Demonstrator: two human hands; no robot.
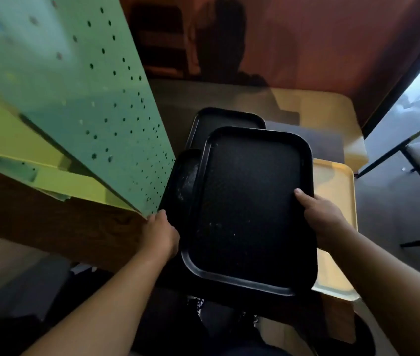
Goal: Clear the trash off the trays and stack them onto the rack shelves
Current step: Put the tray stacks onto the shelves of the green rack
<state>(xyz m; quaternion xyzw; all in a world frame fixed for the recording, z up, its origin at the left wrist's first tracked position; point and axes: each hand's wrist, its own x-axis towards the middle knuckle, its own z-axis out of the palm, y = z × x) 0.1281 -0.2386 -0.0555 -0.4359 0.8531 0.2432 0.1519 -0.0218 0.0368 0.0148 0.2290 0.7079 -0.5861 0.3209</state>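
The green perforated rack (95, 98) fills the left of my view, its lower corner just beside my left hand (161, 236). Below and ahead lies the brown tabletop (178, 98), carrying a cream tray (337, 186) to my right and a second cream tray (332, 109) farther off. I hold the top black tray (250, 209) over the tabletop, in front of my body; no trash shows on it beyond faint pale specks. Its long axis runs away from me, near edge at my waist, far edge pointing toward the far wall, tilted slightly rightward. Under it on the left, a second black tray (185, 176) juts out, and a third black tray (226, 120) shows beyond the far edge. My right hand (324, 214) grasps the right rim, thumb on top, fingers clenched beneath. My left hand's fingers wrap the left edge, but the rim hides them, so I cannot tell whether they grasp the top tray alone or the tray under it as well. Risk, as I judge it: the rack corner sits close to the left edge, so swinging the tray leftward could strike it and jar my grip; lifting with an uneven hold could also drag the offset lower tray off the stack.
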